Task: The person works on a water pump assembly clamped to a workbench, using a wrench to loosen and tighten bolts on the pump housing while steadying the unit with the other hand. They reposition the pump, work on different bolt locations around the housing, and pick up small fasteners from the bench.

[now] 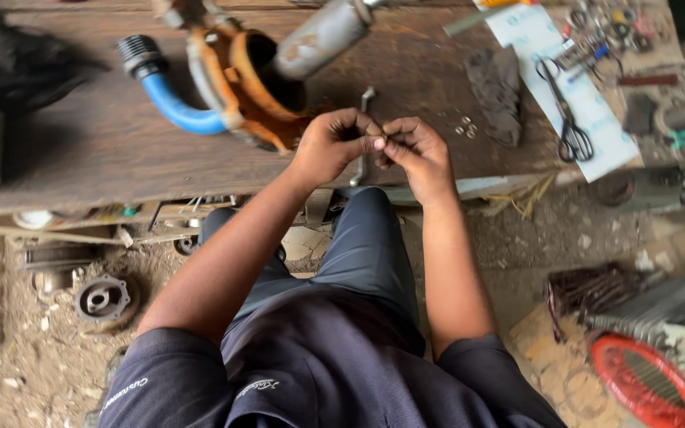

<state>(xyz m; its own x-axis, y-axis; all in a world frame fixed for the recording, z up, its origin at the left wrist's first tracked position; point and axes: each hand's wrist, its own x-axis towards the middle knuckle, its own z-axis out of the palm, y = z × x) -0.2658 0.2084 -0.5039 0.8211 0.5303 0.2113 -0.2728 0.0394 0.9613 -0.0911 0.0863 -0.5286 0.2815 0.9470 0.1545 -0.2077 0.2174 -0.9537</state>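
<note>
My left hand (333, 144) and my right hand (415, 150) meet at the front edge of a dark wooden workbench (105, 135), fingertips pinched together on a tiny part that is too small to make out. Just behind and below the fingers lies a bent metal wrench (365, 127), partly hidden by my hands. To the right of my hands sit a few small nuts (465, 126). To the left stands an orange pump housing (243, 83) with a blue hose elbow (170, 101) and a grey motor cylinder (320, 37).
A dark rag (497, 91) lies right of the nuts. Scissors (566, 119) rest on a white sheet (596, 119) with several small parts at the far right. On the dirt floor are a round metal flange (103, 299), a red fan guard (650, 382) and a copper coil (588, 292).
</note>
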